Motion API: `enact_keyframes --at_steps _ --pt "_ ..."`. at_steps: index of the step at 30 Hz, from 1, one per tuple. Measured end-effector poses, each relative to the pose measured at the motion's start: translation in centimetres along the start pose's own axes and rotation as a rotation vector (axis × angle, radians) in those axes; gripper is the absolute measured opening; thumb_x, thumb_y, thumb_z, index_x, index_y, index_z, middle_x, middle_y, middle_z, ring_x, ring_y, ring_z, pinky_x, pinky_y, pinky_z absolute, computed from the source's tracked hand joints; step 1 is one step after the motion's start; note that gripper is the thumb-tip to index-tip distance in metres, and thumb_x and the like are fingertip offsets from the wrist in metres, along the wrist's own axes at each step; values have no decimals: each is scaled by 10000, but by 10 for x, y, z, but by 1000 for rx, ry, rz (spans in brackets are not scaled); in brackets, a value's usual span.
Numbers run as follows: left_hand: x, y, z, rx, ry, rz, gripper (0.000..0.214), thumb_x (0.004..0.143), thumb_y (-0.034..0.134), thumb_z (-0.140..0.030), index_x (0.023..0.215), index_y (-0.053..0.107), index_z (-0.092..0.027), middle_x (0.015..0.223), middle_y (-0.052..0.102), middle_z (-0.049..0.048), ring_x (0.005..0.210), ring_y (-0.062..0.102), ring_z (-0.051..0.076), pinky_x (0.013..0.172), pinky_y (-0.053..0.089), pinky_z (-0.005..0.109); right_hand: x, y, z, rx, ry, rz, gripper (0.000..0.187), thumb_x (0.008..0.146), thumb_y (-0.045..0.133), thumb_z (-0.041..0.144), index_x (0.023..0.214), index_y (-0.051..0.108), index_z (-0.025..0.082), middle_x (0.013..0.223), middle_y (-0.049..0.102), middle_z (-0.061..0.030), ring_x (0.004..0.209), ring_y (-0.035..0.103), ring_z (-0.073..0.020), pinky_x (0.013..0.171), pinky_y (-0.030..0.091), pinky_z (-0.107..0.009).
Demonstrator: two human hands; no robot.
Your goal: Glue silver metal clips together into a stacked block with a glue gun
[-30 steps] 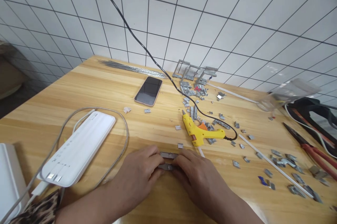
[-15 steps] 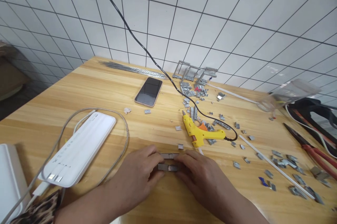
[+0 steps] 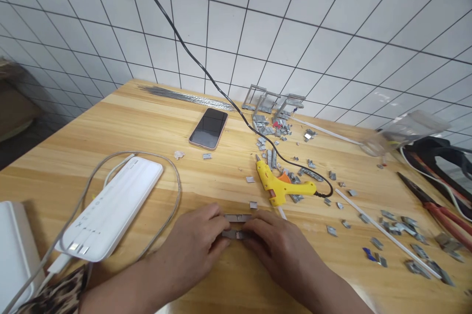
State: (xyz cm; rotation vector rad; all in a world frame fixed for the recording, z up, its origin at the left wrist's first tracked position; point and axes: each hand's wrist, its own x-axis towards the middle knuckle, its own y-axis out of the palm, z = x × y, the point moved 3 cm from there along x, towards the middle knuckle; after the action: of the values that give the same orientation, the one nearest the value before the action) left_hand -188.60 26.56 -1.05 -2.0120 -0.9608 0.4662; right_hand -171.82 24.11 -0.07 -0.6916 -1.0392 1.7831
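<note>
Both hands meet near the front middle of the table. My left hand [image 3: 197, 240] has its fingers closed on the left end of a small grey metal piece [image 3: 236, 218], which looks like joined staple strips. My right hand [image 3: 275, 240] pinches the right end of the same piece. Two roughly parallel bars of it show between the fingertips; its ends are hidden by the fingers. Just beyond lies a loose grey metal bit [image 3: 252, 205]. A yellow glue gun [image 3: 282, 186] lies on its side past my right hand, nozzle pointing away, with a glue stick at its rear.
Grey metal pieces [image 3: 400, 228] lie scattered at right, with a white stick [image 3: 387, 233] and red-handled pliers [image 3: 442, 215]. Small metal frames [image 3: 271, 100] stand by the wall. A phone [image 3: 208, 128], thin wires [image 3: 188, 98], and a cabled white power bank [image 3: 114, 208] lie further left.
The near bar of the held metal piece has tilted slightly between the fingers. Both hands stay in almost the same place; the rest of the table is unchanged.
</note>
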Motion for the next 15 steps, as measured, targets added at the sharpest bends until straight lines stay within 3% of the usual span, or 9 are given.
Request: enact_keyframes --at_steps 15 --pt "-1 0 0 -25 -5 14 113 830 550 -85 790 610 -172 842 592 23 762 577 168 632 411 269 -1 3 0 14 15 8 121 882 542 120 843 634 188 849 646 -48 768 610 -200 659 486 -315"
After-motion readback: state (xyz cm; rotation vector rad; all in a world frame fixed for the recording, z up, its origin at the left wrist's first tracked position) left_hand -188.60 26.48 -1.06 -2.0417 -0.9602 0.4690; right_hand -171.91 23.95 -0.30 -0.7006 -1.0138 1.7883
